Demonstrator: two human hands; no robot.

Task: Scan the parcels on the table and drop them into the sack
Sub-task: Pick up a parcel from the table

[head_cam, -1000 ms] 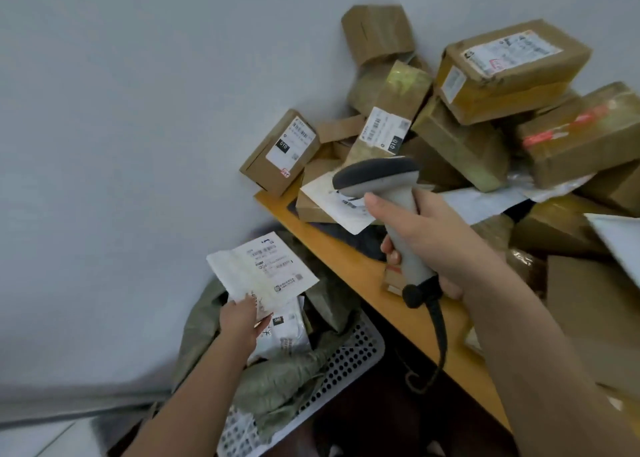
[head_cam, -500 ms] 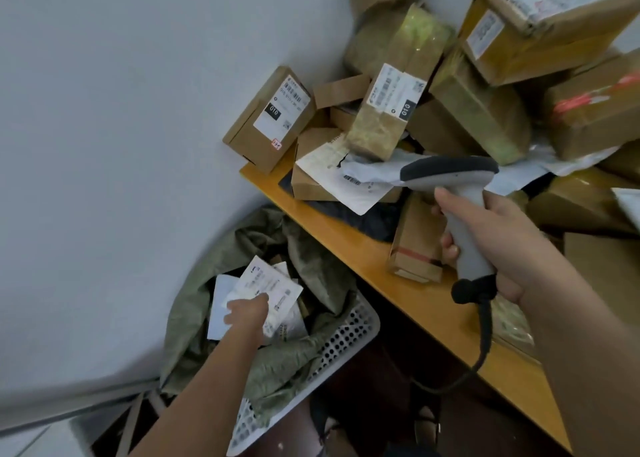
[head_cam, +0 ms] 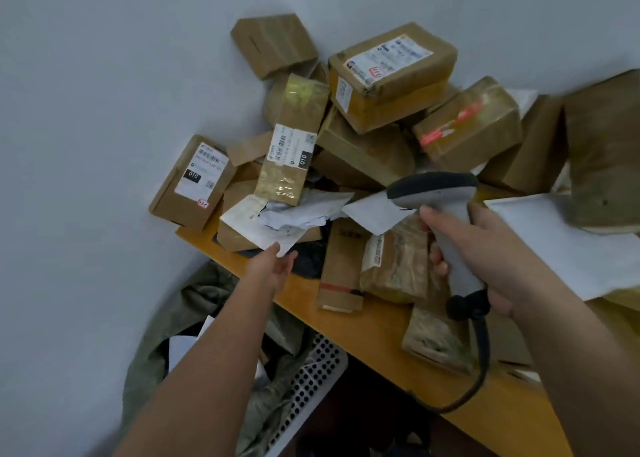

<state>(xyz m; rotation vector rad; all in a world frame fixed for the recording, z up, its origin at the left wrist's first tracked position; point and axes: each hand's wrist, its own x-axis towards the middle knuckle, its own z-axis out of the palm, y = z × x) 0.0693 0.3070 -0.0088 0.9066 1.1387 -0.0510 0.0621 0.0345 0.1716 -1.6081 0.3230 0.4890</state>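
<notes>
Several brown cardboard parcels are piled on the orange table (head_cam: 377,338) against the wall corner. My left hand (head_cam: 273,266) reaches over the table edge, fingers straight, its tips touching the corner of a white mailer (head_cam: 273,222) that lies on a flat box. My right hand (head_cam: 491,259) grips the grey barcode scanner (head_cam: 440,210), whose head points left over the pile. Below the table the olive-green sack (head_cam: 204,304) stands open inside a white perforated basket (head_cam: 311,373), with white parcels in it.
A labelled box (head_cam: 194,182) marked 010 overhangs the table's left end. A tall taped box (head_cam: 291,144) leans above the mailer. The scanner's black cable (head_cam: 478,370) hangs over the table front. Grey walls close the left and back.
My left hand let go of the white parcel into the sack, then rose to the table and now touches the white mailer. My right hand kept hold of the scanner.
</notes>
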